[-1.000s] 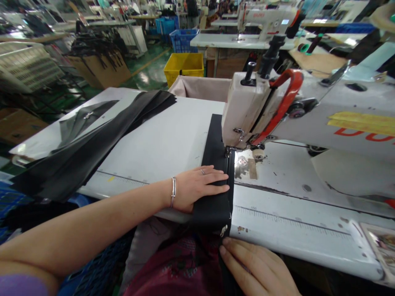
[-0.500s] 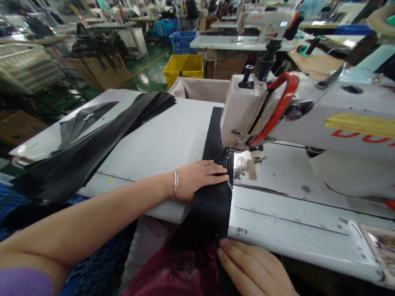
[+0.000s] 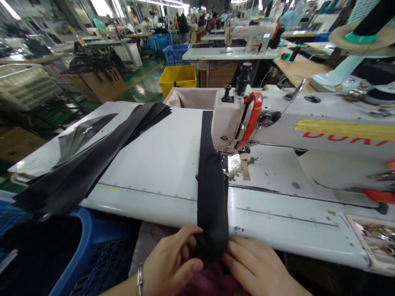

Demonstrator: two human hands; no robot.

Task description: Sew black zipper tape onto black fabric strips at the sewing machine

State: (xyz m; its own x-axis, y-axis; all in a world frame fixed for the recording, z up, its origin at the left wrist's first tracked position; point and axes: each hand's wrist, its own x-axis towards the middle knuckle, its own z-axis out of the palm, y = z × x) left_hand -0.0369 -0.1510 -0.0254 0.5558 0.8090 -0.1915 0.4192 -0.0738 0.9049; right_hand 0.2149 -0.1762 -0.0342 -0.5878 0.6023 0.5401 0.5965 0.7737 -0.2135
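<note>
A long black fabric strip (image 3: 212, 193) runs down the sewing table, its upper part beside the needle and presser foot of a white sewing machine (image 3: 220, 123). Its lower end bends over the table's front edge. My left hand (image 3: 173, 263), a bracelet at the wrist, is curled on the strip's left edge, with thumb and fingertips at the fabric. On the opposite edge, my right hand (image 3: 256, 265) has its fingers closed at the strip; the fingertips are partly hidden behind it.
A stack of black strips (image 3: 101, 160) lies across the table's left side. Below it stands a blue basket (image 3: 88, 234) with dark material. A parts tray (image 3: 375, 238) is set at the right front. Behind are a pinkish fabric bin (image 3: 194, 98) and a yellow crate (image 3: 177, 78).
My left hand has left the fabric near the needle and come down to the strip's lower end. My right hand stays at the right edge. The view has tilted up somewhat.
</note>
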